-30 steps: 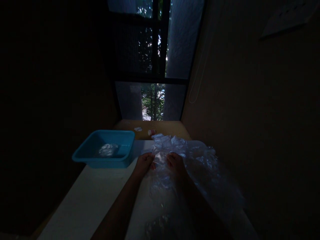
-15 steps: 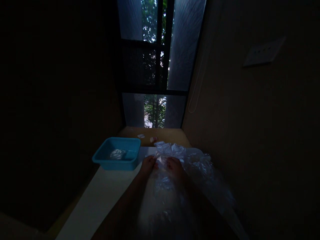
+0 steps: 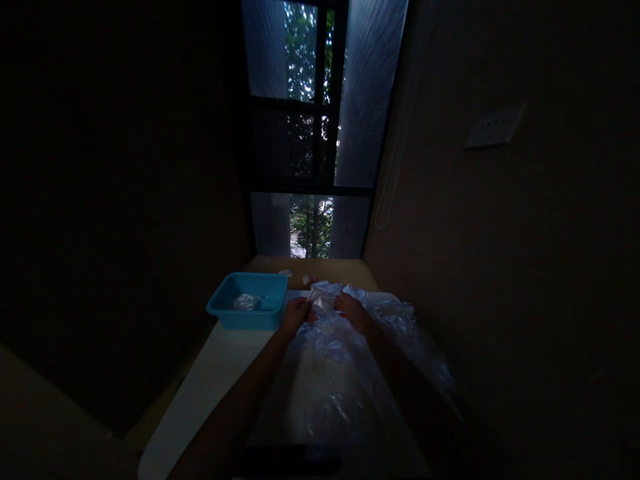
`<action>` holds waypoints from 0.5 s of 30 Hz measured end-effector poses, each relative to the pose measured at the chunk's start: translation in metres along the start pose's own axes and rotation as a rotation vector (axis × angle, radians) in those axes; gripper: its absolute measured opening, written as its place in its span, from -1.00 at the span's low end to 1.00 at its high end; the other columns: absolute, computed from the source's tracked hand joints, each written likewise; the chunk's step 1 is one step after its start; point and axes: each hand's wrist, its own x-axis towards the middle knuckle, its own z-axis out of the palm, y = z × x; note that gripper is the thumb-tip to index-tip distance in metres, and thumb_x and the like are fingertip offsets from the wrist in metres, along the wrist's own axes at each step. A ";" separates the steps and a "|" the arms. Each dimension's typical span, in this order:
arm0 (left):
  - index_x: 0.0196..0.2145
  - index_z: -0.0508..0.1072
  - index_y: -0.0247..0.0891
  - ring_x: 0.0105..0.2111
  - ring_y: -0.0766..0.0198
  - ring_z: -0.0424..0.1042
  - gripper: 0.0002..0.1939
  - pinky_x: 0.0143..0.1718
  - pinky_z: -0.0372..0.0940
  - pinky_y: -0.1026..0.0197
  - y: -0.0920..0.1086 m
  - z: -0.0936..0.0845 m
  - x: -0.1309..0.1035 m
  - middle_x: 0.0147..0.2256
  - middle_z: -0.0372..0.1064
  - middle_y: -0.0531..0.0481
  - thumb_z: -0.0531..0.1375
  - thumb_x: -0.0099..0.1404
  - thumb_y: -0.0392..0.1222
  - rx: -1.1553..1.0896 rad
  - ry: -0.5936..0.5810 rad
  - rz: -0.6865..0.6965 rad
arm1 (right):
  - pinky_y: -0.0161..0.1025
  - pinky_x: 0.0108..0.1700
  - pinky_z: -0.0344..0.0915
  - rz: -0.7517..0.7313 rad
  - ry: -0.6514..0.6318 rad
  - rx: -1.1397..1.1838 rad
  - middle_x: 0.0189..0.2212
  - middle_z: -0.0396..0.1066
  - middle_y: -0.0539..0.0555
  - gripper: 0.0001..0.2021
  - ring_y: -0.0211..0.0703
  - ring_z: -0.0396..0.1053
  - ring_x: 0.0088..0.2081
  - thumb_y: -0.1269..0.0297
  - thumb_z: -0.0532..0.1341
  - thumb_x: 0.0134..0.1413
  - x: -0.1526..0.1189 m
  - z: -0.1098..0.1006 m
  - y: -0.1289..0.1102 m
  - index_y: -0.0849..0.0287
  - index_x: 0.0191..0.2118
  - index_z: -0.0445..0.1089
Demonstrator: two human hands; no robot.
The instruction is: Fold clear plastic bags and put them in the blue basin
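Note:
Clear, crinkled plastic bags point(image 3: 327, 337) lie spread over the white table point(image 3: 220, 373) in front of me. My left hand point(image 3: 299, 313) is closed on the edge of a plastic bag, its fingers pinched together. On the other side of the same plastic, my right hand point(image 3: 350, 310) rests with its fingers stretched over the film. Between the hands the film looks pulled fairly flat. The dim light hides the finer folds and the fingertips.
A blue plastic basin point(image 3: 253, 320) stands at the table's far left, with a crumpled clear bag point(image 3: 247, 302) inside. More crumpled plastic point(image 3: 400, 320) lies at the right edge. Small items point(image 3: 309, 279) lie on the sill below the window point(image 3: 313, 147). Dark walls flank both sides.
My hands have moved slightly forward, and the right fingers have straightened over the plastic. The film nearer me has settled lower on the table. The view has shifted a little.

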 end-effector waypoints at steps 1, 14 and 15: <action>-0.55 0.25 -0.33 -0.74 0.38 0.29 -0.77 -0.68 0.22 0.33 0.002 0.000 -0.002 -0.74 0.26 0.12 0.16 -0.05 -0.10 0.007 -0.003 -0.003 | -0.37 -0.47 0.14 0.001 -0.019 -0.017 -0.55 0.37 -0.01 -0.74 -0.31 0.33 -0.51 0.10 0.15 -0.25 -0.002 0.003 -0.002 0.21 -0.47 0.33; -0.33 0.36 -0.27 -0.22 0.07 0.33 -0.79 -0.20 0.18 0.13 0.065 -0.092 -0.007 -0.28 0.36 -0.14 0.07 0.04 -0.20 0.858 0.388 0.443 | -0.46 -0.66 0.02 -0.183 0.203 -0.175 -0.77 0.21 -0.09 -0.86 -0.44 0.13 -0.71 0.32 0.20 -0.34 -0.008 -0.001 -0.023 0.26 -0.69 0.25; -0.32 0.35 -0.29 -0.11 0.02 0.25 -0.78 -0.12 0.13 0.10 0.069 -0.109 -0.007 -0.22 0.33 -0.16 0.08 0.02 -0.23 0.870 0.425 0.446 | -0.46 -0.67 0.02 -0.185 0.210 -0.176 -0.77 0.21 -0.09 -0.87 -0.44 0.13 -0.71 0.33 0.20 -0.33 -0.009 -0.001 -0.023 0.25 -0.69 0.25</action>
